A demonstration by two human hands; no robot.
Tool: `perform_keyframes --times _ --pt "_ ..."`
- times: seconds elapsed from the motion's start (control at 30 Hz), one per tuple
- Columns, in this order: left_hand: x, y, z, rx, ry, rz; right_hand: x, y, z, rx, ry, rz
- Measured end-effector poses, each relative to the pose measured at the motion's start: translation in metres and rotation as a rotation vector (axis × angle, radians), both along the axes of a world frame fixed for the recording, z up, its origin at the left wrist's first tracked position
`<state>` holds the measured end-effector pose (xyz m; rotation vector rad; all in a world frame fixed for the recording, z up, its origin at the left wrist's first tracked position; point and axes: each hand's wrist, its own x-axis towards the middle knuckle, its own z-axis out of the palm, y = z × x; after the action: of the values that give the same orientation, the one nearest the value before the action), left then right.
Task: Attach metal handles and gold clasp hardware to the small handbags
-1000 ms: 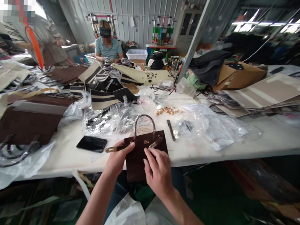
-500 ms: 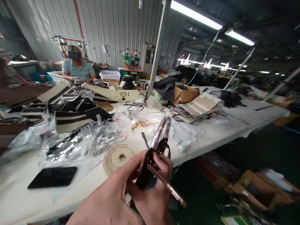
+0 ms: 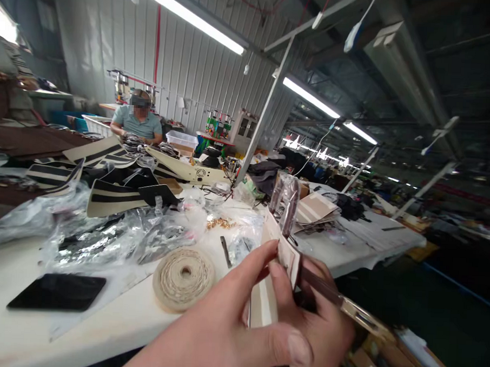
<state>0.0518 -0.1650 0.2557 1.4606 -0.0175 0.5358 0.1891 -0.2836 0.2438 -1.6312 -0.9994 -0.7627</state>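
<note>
Both hands are together on a bag panel (image 3: 264, 303), its pale beige side showing and a brown handle (image 3: 285, 201) in clear plastic standing up from its top. My left hand (image 3: 223, 312) pinches a small flap on the panel between thumb and fingers. Wrapped round the panel from the right, my right hand (image 3: 323, 327) keeps hold of it, partly hidden behind the left. A dark strap ending in a gold-coloured metal fitting (image 3: 364, 318) sticks out to the lower right. Just left of the hands lies a roll of off-white tape (image 3: 184, 278).
A black phone (image 3: 57, 292) lies at the table's near left. Behind are plastic bags of shiny parts (image 3: 92, 242), gold-coloured hardware (image 3: 219, 223) and black-and-beige striped pieces (image 3: 114, 199). Stacked panels (image 3: 315, 208) lie right of the handle. A co-worker (image 3: 138, 119) sits across the table.
The bag panel has turned from its dark side to its beige side. Both hands have shifted right in view, the strap swinging outward. The camera view has tilted.
</note>
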Motion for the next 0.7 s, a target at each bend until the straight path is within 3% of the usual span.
perform_keyframes --times 0.1,0.17,0.3,0.37,0.43,0.5,0.7 --pt "-0.001 0.003 -0.001 -0.026 -0.06 0.094 0.014 -0.012 0.005 0.006 0.102 -0.005" --pt "-0.006 0.013 -0.001 0.012 -0.108 0.266 0.026 -0.017 0.008 0.059 0.207 0.053" --pt "-0.033 0.045 0.008 0.261 -0.187 0.74 0.053 -0.012 0.007 0.171 0.357 0.399" --pt "-0.051 0.062 0.015 0.403 -0.172 0.834 0.069 -0.004 -0.001 0.173 0.42 0.591" --pt "-0.067 0.078 0.021 0.519 -0.119 0.815 0.082 0.008 -0.014 0.167 0.451 0.696" --pt "-0.079 0.09 0.024 0.588 -0.057 0.715 0.091 0.021 -0.029 0.165 0.462 0.746" --pt "-0.096 0.099 0.019 0.549 0.17 0.239 0.086 0.058 -0.063 0.096 0.588 0.998"
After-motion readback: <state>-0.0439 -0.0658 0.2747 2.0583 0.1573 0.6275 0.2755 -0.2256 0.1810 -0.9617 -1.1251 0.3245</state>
